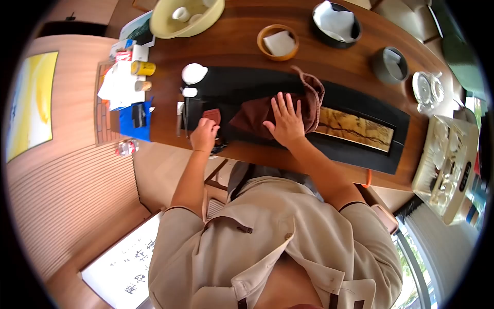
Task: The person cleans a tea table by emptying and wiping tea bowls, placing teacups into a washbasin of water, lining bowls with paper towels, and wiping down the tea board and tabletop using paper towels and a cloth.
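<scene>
A dark brown cloth (253, 116) lies bunched on the black tray (226, 80). My right hand (286, 119) rests flat on it with the fingers spread. The cloth's thicker, folded end rises beside that hand, over part of a patterned gold panel (355, 127) set in the tray. At the tray's left end my left hand (204, 135) has its fingers curled at the edge of a small reddish-brown piece (212, 116); whether they grip it is hard to tell. Thin dark sticks (186, 116) and a small white cup (190, 92) are just left of it.
A white lidded pot (194, 73) stands at the tray's back left. Behind are a yellow basin (186, 20), a wooden bowl (278, 43), a black bowl (337, 26) and a grey bowl (390, 65). Glassware (427, 90) and a cream rack (445, 167) are at right.
</scene>
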{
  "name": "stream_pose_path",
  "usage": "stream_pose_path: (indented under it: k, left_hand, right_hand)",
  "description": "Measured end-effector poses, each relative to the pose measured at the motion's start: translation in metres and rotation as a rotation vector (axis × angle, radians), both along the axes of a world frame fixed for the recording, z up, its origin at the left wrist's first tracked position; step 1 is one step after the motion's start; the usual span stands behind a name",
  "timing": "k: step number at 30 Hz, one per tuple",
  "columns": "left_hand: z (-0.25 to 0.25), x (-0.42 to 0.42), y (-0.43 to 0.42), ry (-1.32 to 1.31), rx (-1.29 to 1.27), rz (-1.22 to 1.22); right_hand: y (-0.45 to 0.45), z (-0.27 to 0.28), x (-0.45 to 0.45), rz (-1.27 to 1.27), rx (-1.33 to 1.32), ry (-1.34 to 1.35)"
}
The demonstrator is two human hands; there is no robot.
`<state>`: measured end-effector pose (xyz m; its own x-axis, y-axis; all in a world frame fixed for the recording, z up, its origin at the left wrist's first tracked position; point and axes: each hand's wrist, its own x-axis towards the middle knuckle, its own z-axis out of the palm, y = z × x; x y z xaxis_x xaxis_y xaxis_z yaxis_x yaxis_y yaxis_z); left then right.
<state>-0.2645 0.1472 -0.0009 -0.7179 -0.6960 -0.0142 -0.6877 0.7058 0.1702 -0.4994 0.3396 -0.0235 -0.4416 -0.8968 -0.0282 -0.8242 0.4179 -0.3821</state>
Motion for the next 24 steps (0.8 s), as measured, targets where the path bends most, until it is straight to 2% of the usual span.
stream_pose_path:
  k: [3,8,11,14,15,17,20,22,23,24]
  left_hand:
    - [0.028,0.001,-0.004,0.166,-0.026,-0.011]
    - [0.072,0.044,-0.016,0.313,0.075,0.069]
    - [0.083,0.082,-0.029,0.334,0.14,0.176]
    - [0.083,0.103,-0.038,0.37,0.192,0.192]
    - [0.08,0.103,-0.043,0.407,0.222,0.185]
    - [0.077,0.099,-0.047,0.483,0.307,0.181]
    - [0.06,0.096,-0.053,0.528,0.358,0.182]
    - [0.046,0.088,-0.053,0.961,1.114,0.693]
    - [0.054,0.079,-0.053,1.045,1.349,0.777]
    - [0.044,0.078,-0.053,1.106,1.407,0.801]
  right_hand:
    - [-0.05,-0.005,0.017,0.014,-0.013,-0.032]
    - [-0.148,-0.009,0.045,-0.1,-0.04,-0.003]
    - [-0.18,-0.011,0.054,-0.233,-0.023,0.019]
    - [-0.187,-0.018,0.054,-0.246,-0.007,-0.003]
    - [-0.184,-0.024,0.056,-0.232,-0.096,0.014]
    - [-0.165,-0.032,0.058,-0.098,-0.316,-0.215]
    - [-0.143,-0.022,0.095,0.086,-0.424,-0.574]
    - [-0.151,0.002,0.129,0.148,-0.256,-0.291]
    - [-0.153,0.011,0.139,0.146,-0.211,-0.1]
    - [-0.152,0.007,0.142,0.136,-0.218,-0.102]
